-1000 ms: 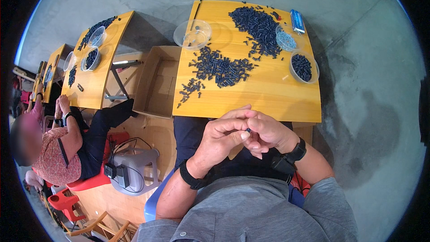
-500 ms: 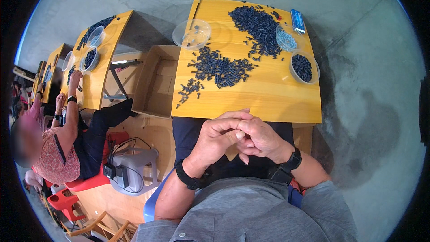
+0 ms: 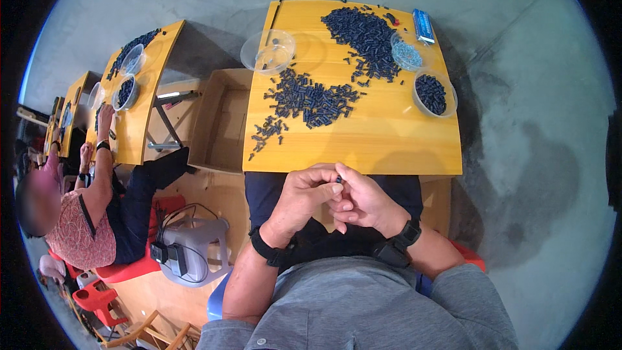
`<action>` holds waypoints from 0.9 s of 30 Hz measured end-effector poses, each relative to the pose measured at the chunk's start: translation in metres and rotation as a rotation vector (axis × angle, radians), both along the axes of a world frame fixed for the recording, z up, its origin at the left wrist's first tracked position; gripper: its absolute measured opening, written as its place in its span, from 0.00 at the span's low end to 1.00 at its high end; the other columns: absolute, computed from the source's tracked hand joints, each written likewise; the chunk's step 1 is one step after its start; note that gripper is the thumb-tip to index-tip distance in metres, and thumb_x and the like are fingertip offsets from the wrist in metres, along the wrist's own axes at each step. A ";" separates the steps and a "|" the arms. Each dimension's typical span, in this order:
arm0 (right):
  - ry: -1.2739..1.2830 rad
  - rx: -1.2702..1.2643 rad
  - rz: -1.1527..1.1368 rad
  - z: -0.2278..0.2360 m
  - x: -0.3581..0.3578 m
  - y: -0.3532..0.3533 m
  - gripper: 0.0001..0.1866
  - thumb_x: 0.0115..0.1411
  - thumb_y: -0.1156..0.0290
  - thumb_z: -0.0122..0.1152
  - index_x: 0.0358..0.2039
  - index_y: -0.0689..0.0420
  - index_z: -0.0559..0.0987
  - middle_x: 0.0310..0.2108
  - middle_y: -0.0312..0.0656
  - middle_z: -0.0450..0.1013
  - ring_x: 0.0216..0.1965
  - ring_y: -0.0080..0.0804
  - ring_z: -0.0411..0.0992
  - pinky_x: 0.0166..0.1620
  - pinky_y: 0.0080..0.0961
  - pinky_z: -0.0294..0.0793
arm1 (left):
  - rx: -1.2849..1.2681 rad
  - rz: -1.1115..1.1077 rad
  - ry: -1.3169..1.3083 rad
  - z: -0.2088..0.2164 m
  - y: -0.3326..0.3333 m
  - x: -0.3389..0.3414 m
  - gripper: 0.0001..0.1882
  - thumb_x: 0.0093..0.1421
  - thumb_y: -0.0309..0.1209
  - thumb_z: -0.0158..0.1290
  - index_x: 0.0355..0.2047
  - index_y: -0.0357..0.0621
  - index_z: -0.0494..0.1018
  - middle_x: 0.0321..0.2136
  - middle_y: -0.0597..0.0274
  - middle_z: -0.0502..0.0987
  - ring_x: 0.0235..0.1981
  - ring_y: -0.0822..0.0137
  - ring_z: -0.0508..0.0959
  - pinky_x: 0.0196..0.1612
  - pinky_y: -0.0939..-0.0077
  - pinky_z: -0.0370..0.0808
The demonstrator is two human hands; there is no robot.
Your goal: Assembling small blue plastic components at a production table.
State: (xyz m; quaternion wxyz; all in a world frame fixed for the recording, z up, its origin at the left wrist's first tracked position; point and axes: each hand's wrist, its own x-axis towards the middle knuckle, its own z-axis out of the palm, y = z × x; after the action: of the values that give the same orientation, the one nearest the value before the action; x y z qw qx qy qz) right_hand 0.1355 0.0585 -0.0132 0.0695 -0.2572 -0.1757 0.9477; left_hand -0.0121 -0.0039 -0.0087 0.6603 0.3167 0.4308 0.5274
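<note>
Just off the near edge of the yellow table (image 3: 382, 152), my two hands meet above my lap. My left hand (image 3: 299, 199) is closed, its thumb and fingers pinching a small black cylindrical piece (image 3: 339, 179). From the other side, my right hand (image 3: 368, 202) has its thumb and fingers closed round the same piece, whose lower part is hidden. A pile of similar black pieces (image 3: 314, 100) lies beyond my hands, with a looser scatter (image 3: 267, 133) at its left end.
A larger black heap (image 3: 363, 35) covers the far table. At right stand a tub of black pieces (image 3: 431, 95), a tub of small light-blue parts (image 3: 407, 56) and a blue box (image 3: 423, 26). Left are a clear tub (image 3: 269, 65), an open carton (image 3: 220, 126) and a co-worker (image 3: 84, 220).
My fingers have shifted and my right thumb has lifted, so the small black piece now shows between my hands. The whole view has moved slightly.
</note>
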 end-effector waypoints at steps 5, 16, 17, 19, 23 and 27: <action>0.069 0.001 -0.035 0.002 0.004 -0.001 0.28 0.65 0.43 0.32 0.22 0.53 0.66 0.11 0.28 0.54 0.08 0.19 0.57 0.16 0.26 0.74 | -0.051 0.048 -0.001 -0.004 0.002 0.004 0.06 0.59 0.22 0.51 0.36 0.34 0.74 0.30 0.60 0.77 0.26 0.72 0.78 0.28 0.79 0.77; -0.622 0.883 -0.392 0.004 0.056 0.076 0.22 0.64 0.53 0.47 0.22 0.59 0.73 0.10 0.33 0.63 0.08 0.18 0.59 0.12 0.20 0.64 | -0.216 0.230 0.204 -0.035 0.012 -0.008 0.11 0.56 0.23 0.53 0.40 0.31 0.73 0.29 0.61 0.77 0.27 0.74 0.74 0.32 0.83 0.71; -0.733 0.986 -0.432 0.004 0.066 0.092 0.23 0.64 0.54 0.47 0.21 0.59 0.73 0.11 0.33 0.64 0.10 0.19 0.61 0.14 0.21 0.65 | -0.211 0.230 0.203 -0.044 0.016 -0.013 0.11 0.56 0.23 0.53 0.40 0.31 0.73 0.29 0.61 0.77 0.27 0.74 0.74 0.32 0.83 0.71; -0.944 1.284 -0.485 -0.006 0.094 0.133 0.23 0.63 0.55 0.49 0.20 0.62 0.73 0.13 0.37 0.67 0.15 0.26 0.66 0.20 0.28 0.66 | -0.186 0.334 0.381 -0.064 0.025 -0.022 0.09 0.56 0.25 0.54 0.35 0.31 0.75 0.26 0.62 0.77 0.25 0.75 0.73 0.31 0.82 0.70; -1.277 1.738 -0.391 0.003 0.119 0.182 0.22 0.60 0.56 0.51 0.22 0.65 0.74 0.19 0.51 0.73 0.24 0.47 0.72 0.32 0.40 0.68 | -0.197 0.384 0.446 -0.076 0.039 -0.031 0.10 0.56 0.28 0.54 0.32 0.31 0.76 0.22 0.63 0.75 0.23 0.76 0.71 0.26 0.81 0.68; -1.413 1.855 -0.233 -0.004 0.121 0.203 0.22 0.59 0.56 0.52 0.24 0.66 0.76 0.24 0.59 0.72 0.27 0.55 0.71 0.33 0.42 0.69 | -0.162 0.372 0.451 -0.096 0.049 -0.037 0.10 0.56 0.29 0.54 0.31 0.31 0.76 0.20 0.64 0.75 0.20 0.76 0.71 0.24 0.82 0.68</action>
State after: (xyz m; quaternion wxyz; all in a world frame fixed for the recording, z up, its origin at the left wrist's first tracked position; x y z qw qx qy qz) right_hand 0.2563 0.2617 -0.0176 0.2038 -0.5918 -0.7746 0.0908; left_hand -0.0490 0.0456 -0.1045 0.4632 0.2878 0.6576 0.5197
